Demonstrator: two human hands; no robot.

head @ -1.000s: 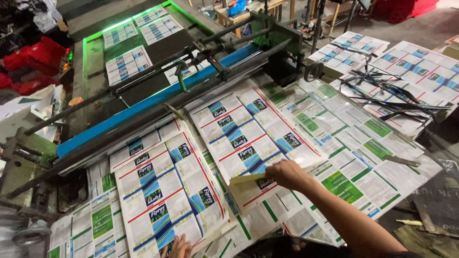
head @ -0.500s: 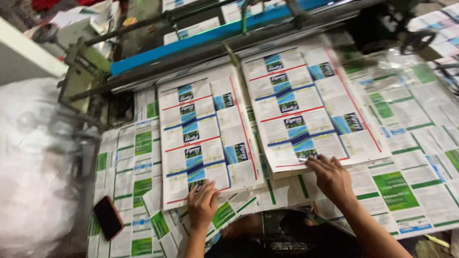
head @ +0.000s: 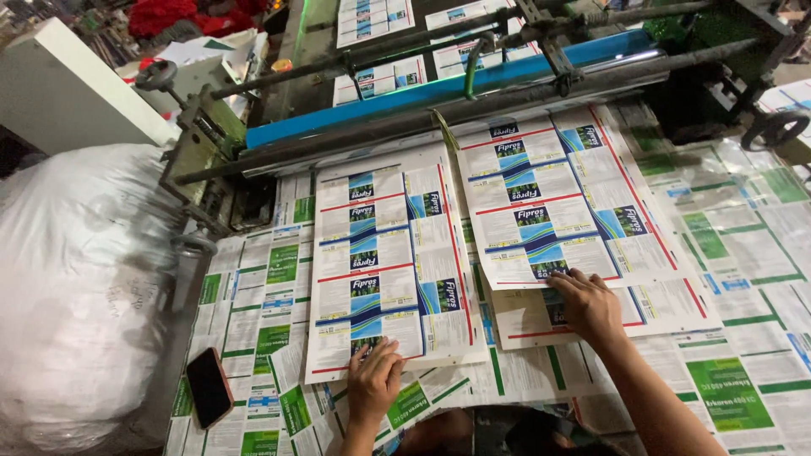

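A work table (head: 743, 253) fills most of the view, papered over with green and white printed sheets. Along its far edge runs a machine with a blue bar (head: 439, 89) and dark metal rods (head: 473, 110), with a small handwheel (head: 156, 74) at the left end. A large white plastic sack (head: 80, 287) bulges at the left, a pale cabinet (head: 68, 93) behind it. A dark phone (head: 209, 387) lies on the table's near left corner. Red bundles (head: 177, 13) sit at the top.

A dark phone (head: 209, 387) is lying near the table's front left corner, on green-printed sheets (head: 274, 279). A bulging white sack (head: 76, 287) is sitting beyond the left edge. Along the far edge a blue roller bar (head: 439, 89) is running — red bundles (head: 169, 13), perhaps cloth, behind.
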